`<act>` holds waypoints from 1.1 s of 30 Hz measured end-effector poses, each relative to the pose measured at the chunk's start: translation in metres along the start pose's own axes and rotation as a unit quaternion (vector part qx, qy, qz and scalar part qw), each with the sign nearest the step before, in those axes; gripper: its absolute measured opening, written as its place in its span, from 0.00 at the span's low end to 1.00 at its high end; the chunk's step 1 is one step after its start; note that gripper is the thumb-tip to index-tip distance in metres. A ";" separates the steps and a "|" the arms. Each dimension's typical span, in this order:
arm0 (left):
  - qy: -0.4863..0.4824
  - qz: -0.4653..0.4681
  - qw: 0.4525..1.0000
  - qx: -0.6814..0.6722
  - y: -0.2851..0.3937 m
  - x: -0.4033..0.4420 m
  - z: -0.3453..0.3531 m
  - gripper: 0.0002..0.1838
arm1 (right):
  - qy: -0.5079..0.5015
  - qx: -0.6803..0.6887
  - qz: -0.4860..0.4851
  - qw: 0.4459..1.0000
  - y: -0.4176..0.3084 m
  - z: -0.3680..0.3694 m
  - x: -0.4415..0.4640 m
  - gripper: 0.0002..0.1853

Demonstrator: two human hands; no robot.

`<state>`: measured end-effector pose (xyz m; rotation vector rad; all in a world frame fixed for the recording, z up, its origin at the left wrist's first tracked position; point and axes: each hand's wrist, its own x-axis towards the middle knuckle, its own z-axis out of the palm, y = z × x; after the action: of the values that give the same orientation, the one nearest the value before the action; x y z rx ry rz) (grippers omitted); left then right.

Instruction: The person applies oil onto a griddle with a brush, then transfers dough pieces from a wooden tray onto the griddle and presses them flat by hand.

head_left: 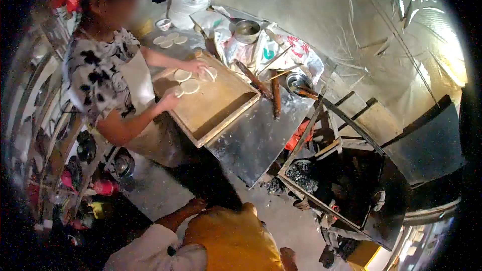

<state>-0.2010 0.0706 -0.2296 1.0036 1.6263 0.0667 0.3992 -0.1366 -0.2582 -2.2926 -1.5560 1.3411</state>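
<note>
My left hand point(195, 206) is low in the view, at the end of a bare forearm beside the yellow-orange cloth over my body point(228, 238). Its fingers are too dark and blurred to make out. Near the bottom edge, on the other side of the cloth, a bit of skin shows that looks like my right hand point(288, 257); its fingers are not visible. Neither hand touches the wooden tray point(221, 133) on the table. Several pale flat dough rounds point(190, 87) lie in that tray, where a co-worker's two hands point(197, 66) handle them.
The co-worker point(108, 75) stands at the left of the metal table point(246, 155). Rolling pins point(252, 79), a metal pot point(247, 31), a bowl point(298, 83) and plastic bags point(193, 0) are on it. A charcoal stove frame point(326, 195) with coals point(303, 174) stands at the right.
</note>
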 end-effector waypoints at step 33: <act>0.093 0.077 0.978 -0.172 -0.029 0.052 0.002 0.27 | 0.004 0.103 0.011 0.995 -0.039 -0.009 0.023 0.17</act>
<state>-0.2138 0.0845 -0.2864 0.8711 1.6312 0.5441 0.3792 -0.0960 -0.2480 -2.1923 -1.3241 1.4213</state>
